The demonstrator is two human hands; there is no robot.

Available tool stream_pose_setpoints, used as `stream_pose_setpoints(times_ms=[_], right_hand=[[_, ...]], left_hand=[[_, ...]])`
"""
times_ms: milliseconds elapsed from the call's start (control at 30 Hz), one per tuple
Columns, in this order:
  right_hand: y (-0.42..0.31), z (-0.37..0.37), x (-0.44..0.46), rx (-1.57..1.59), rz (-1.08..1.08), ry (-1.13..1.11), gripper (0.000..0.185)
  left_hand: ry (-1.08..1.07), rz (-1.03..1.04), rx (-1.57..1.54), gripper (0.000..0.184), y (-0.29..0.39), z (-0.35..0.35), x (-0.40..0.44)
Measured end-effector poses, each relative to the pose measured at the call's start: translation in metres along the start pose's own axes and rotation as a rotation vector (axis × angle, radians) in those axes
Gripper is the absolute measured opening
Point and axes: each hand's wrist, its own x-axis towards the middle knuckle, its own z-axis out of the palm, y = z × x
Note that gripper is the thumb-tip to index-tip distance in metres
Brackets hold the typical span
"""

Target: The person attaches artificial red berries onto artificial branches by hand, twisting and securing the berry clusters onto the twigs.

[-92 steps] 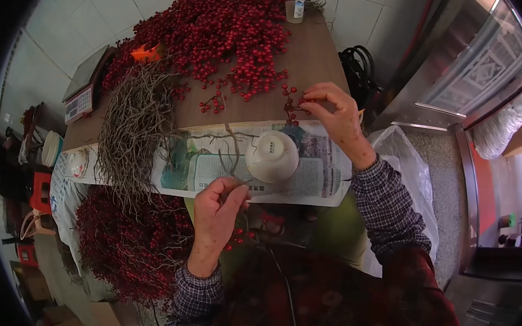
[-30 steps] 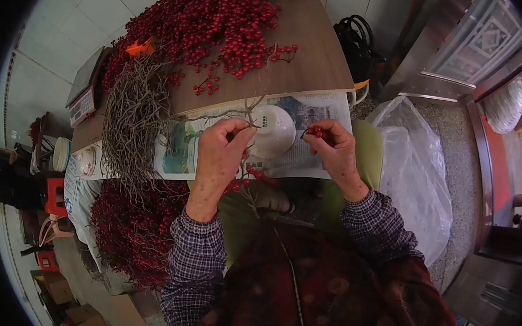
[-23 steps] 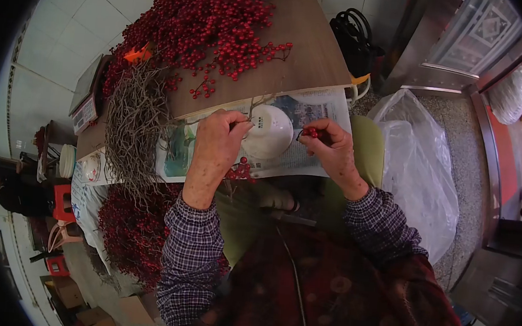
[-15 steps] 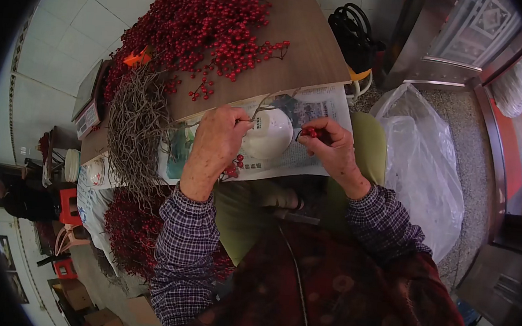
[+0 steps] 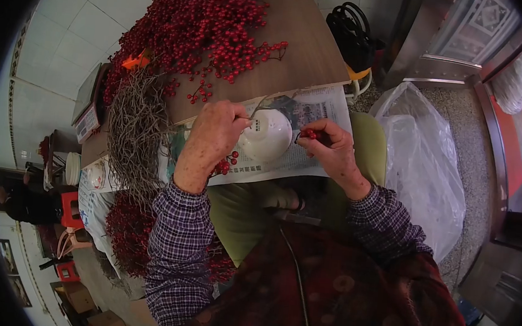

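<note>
My left hand (image 5: 212,136) is closed, thumb and fingertips pinching a thin brown twig (image 5: 262,106) beside the white bowl (image 5: 273,144). Below that hand hangs a small cluster of red berries (image 5: 227,161); whether it belongs to the same twig is hidden. On the other side of the bowl, my right hand (image 5: 333,151) pinches a short sprig of red berries (image 5: 310,134) between thumb and fingers. The bowl lies upside down, with dark printing on its base, on a sheet of newspaper (image 5: 310,161).
A large heap of red berry branches (image 5: 192,23) covers the back left of the wooden table (image 5: 306,50). Bare twigs (image 5: 134,131) hang over its left edge near a scale (image 5: 86,123). More berries lie below. Clear plastic (image 5: 423,169) stands to the right; another person (image 5: 31,206) is far left.
My left hand has shifted slightly left, away from the bowl, and the berries below it moved left too. My right hand stays almost in place with its sprig.
</note>
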Motion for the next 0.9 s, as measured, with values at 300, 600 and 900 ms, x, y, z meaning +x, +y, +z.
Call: stream_pose_setpoints(times_ms=[300,600,900], right_hand=[[0.001,0.0,0.001,-0.007,0.005,-0.004,0.016],[0.001,0.0,0.0,-0.024,0.027,0.002,0.015],[0.0,-0.002,0.001,-0.038,0.017,-0.012,0.015]], left_hand=[[-0.092,-0.013,0.001,0.016,0.007,-0.006,0.002],[-0.114,0.004,-0.075,0.017,0.005,0.003,0.005],[-0.093,0.003,-0.065,0.017,0.004,-0.002,0.005]])
